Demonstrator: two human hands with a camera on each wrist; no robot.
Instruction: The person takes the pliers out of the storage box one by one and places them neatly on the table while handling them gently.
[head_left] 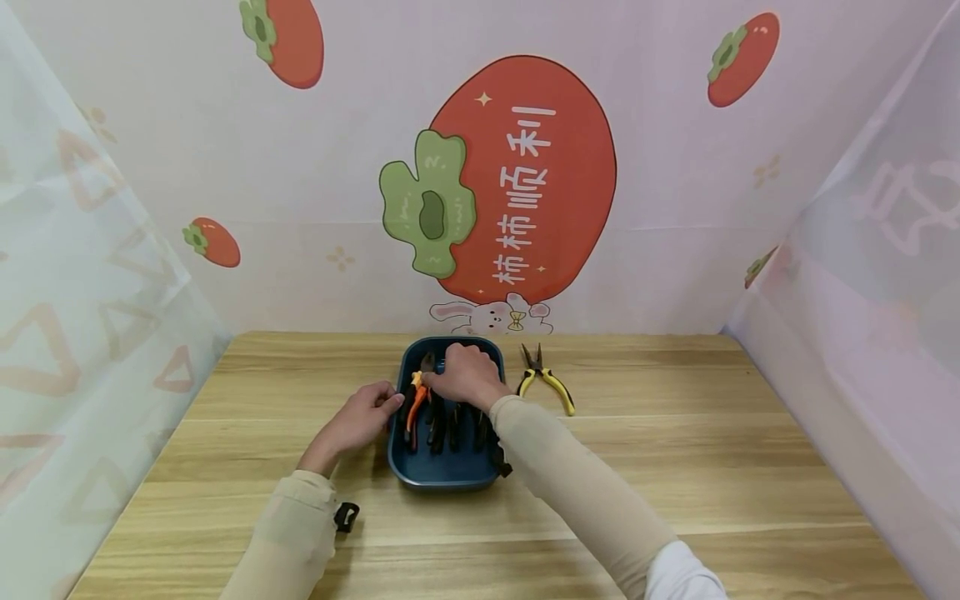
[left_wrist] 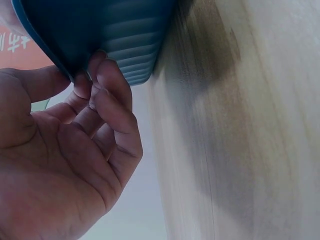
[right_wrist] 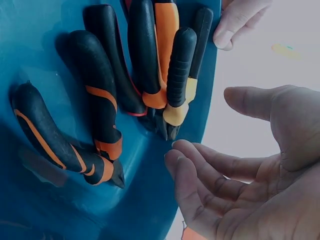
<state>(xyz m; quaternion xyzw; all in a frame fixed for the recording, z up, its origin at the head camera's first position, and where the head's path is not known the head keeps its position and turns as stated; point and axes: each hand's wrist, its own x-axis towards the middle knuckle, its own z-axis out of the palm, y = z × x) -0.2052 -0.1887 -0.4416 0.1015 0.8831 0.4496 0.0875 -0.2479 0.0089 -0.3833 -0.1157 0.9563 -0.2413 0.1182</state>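
My left hand point(head_left: 362, 417) pinches the left rim of a blue tray point(head_left: 446, 477) between thumb and fingers, as the left wrist view shows. Over the far part of the tray is my right hand point(head_left: 468, 375). In the right wrist view its thumb and fingers stand apart with nothing between them, fingertips close to the tray's edge. Several pliers lie inside: black ones with orange bands point(right_wrist: 100, 95), one with an orange handle point(right_wrist: 167, 42), and one with black and yellowish handles point(right_wrist: 181, 70). In the head view, my right hand hides part of them.
Needle-nose pliers point(head_left: 557, 386) with yellow and black handles lie on the wooden table point(head_left: 675, 467), right of the tray. Behind the table hangs a pale cloth point(head_left: 315, 167) with printed red fruit. Cloth walls stand on both sides.
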